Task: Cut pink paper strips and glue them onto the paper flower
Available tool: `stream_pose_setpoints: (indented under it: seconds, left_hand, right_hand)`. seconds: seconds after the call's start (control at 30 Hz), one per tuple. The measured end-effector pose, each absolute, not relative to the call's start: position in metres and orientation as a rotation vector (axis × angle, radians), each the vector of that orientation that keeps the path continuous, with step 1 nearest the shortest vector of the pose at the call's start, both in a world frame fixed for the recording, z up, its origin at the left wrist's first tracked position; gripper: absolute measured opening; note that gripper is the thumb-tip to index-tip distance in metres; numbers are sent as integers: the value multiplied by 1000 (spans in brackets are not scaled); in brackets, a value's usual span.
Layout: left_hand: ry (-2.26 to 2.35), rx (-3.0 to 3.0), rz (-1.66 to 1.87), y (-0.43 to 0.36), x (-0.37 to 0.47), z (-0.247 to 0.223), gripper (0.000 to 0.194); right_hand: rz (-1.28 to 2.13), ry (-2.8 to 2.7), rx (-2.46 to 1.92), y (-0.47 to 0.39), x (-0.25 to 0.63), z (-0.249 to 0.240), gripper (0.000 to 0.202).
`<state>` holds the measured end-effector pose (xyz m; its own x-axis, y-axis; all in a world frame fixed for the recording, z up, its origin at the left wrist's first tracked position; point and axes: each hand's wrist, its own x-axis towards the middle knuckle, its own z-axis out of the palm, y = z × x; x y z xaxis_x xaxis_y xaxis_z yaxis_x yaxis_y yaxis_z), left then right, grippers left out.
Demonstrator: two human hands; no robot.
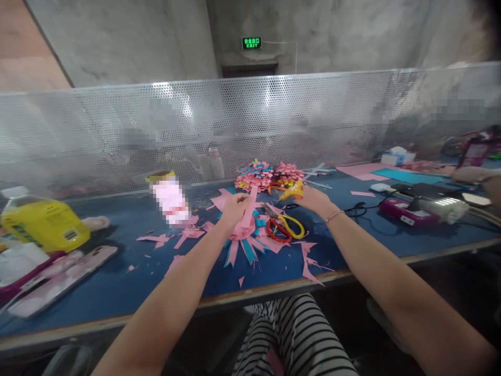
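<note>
My left hand (pixel 235 208) is closed, pinching a pink paper strip (pixel 253 197) that stands up from a pink and blue paper rosette (pixel 246 230) with forked tails. In my right hand (pixel 313 199) is a yellow hot glue gun (pixel 293 191), its nozzle pointing left toward the strip but apart from it. Scissors (pixel 287 228) with one red and one yellow handle lie just right of the rosette. Behind my hands sit pink and blue paper clusters (pixel 255 175), partly overlapping one another.
Pink scraps (pixel 309 261) litter the blue table (pixel 129 279). At left are a yellow liquid bottle (pixel 47 222), a phone (pixel 62 282) and a can-like container (pixel 169 198). To the right lie a purple power strip (pixel 409 211), cables and coloured sheets (pixel 407 175). A perforated metal screen (pixel 321 112) closes the back.
</note>
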<state>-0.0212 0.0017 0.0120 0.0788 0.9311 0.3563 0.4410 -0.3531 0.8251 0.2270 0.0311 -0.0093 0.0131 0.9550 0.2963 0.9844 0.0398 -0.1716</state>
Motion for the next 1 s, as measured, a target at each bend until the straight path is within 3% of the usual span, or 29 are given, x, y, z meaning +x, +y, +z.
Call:
stream_pose_setpoints:
  seconds: [0.17,0.33,0.47,0.57,1.0]
  left_hand:
    - [1246,1665,1287,-2,-19,12,15]
    - [1125,1383,1341,-1,-17,12,9]
    - [1047,1265,1348,-1,-16,13,10]
    - [1024,1307,1333,-1,-15,12,12]
    - [1062,1608,1282,-5,-10,10,10]
  right_hand:
    - [-367,-1858,-1857,26,220,-7,50]
    - [-118,-2330,-850,6,175,4,29]
    - [-57,-2348,-553,-5,146,-2,14]
    - [19,-2223,-527,-5,139,-6,7]
    - [241,-1819,-866,6,140,-6,19]
